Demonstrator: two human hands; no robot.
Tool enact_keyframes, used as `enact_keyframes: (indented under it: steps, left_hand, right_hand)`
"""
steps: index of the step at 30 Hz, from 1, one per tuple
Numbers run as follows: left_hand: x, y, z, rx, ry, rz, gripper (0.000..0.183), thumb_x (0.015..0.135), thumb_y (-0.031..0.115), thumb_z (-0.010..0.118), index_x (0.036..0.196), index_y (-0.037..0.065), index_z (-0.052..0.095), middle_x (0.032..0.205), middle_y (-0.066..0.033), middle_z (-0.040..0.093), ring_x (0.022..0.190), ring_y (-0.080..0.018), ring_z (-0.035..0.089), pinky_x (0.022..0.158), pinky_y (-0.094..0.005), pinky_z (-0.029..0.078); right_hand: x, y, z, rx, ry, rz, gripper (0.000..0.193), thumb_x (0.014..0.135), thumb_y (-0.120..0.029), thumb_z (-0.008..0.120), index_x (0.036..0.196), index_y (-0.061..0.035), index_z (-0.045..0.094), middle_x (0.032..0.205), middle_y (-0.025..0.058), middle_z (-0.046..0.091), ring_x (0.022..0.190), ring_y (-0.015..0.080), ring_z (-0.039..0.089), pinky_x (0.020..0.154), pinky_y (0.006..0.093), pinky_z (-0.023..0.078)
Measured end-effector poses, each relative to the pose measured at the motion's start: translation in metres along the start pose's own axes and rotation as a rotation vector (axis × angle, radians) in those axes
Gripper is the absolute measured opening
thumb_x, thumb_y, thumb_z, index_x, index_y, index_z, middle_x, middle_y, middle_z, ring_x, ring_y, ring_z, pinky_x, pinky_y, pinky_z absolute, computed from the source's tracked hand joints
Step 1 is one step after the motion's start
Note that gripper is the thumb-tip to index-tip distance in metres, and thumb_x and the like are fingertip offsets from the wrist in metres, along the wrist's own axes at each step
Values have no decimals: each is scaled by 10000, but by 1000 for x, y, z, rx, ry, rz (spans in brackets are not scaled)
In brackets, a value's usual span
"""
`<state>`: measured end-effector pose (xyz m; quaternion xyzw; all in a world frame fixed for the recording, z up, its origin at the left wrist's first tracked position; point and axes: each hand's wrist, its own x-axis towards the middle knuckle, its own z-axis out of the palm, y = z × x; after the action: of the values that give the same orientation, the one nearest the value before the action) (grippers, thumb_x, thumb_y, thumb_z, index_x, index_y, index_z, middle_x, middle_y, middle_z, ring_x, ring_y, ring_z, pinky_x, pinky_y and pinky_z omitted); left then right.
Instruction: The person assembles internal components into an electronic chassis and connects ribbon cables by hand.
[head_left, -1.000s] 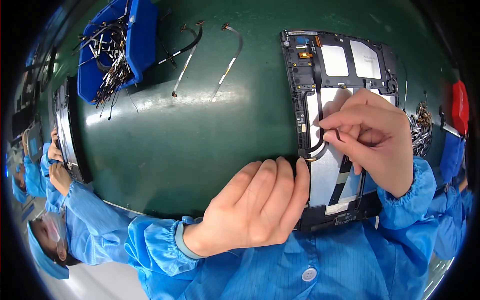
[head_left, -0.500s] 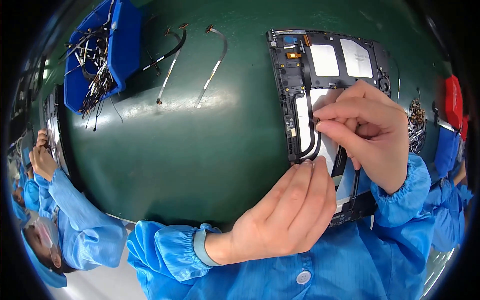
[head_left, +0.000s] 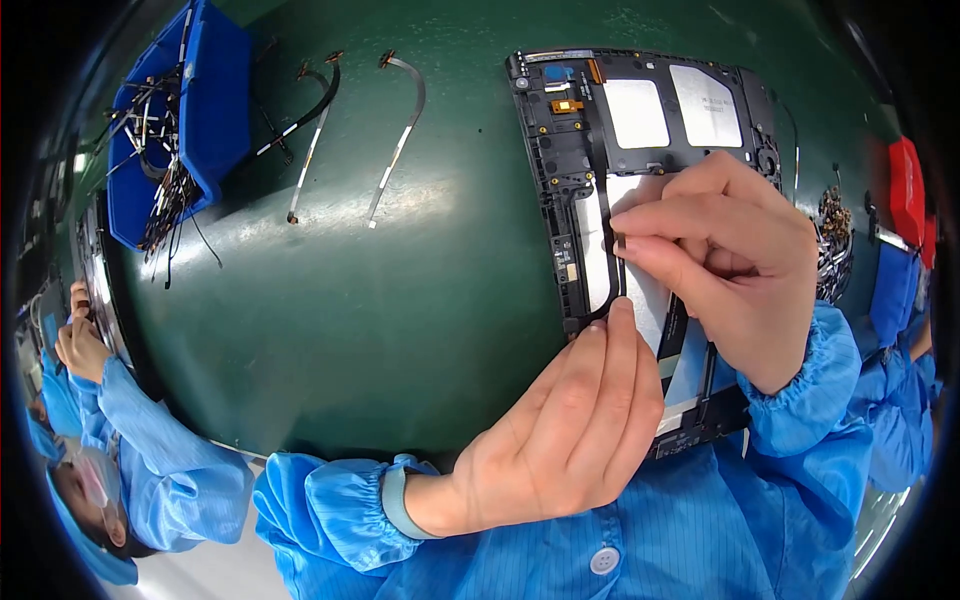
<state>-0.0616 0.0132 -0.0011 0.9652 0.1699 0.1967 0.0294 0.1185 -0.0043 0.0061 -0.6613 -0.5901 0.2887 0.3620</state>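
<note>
An opened tablet-like device (head_left: pixel 690 160) with a black frame and silver plates lies under my hands. Along its left side a black flat cable (head_left: pixel 605 220) runs down and bends back up in a U. My right hand (head_left: pixel 740 260) pinches the cable's upturned end between thumb and forefinger, its other fingers curled. At the bottom of the bend, my left hand (head_left: pixel 565 430) has its fingers together, fingertips pressed on the cable; its thumb is mostly hidden. The lower part of the device is partly covered by my hands.
Several loose flat cables (head_left: pixel 400 150) lie on the green table (head_left: pixel 330 330). A blue bin (head_left: pixel 222 110) full of cables stands at the far left. More cables (head_left: pixel 835 240) are heaped at the right, near red and blue bins (head_left: pixel 895 295). A co-worker's hands (head_left: pixel 85 345) work at the left.
The view has shifted slightly, so the bench things sit a little further left. My left fingertips have moved up along the cable's bend, and my right hand keeps its pinch on the end.
</note>
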Motion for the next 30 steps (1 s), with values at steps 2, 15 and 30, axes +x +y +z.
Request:
enact_keyframes:
  steps: [2,15,30]
  left_hand:
    - [0,1,1,-1,10,-7,289,931,226,517,910,-31,648,958,-163,693,831,-221,663,738,-259,551]
    - [1,0,3,31,31,14,299,938,229,507,897,-30,649,947,-155,700,836,-211,663,753,-247,542]
    - [-36,-7,-29,-119,18,-32,268,829,211,604,899,-32,692,930,-176,677,834,-278,663,771,-306,554]
  right_hand:
    - [2,0,0,-20,-2,9,168,745,62,723,893,-16,728,827,17,570,547,14,427,470,168,296]
    - [7,2,-2,-43,-12,-16,133,750,67,729,854,-5,690,799,14,576,560,6,459,469,159,312]
    - [-19,-20,-15,-506,-48,-359,438,655,130,665,1070,-6,689,866,119,534,733,214,546,599,321,457]
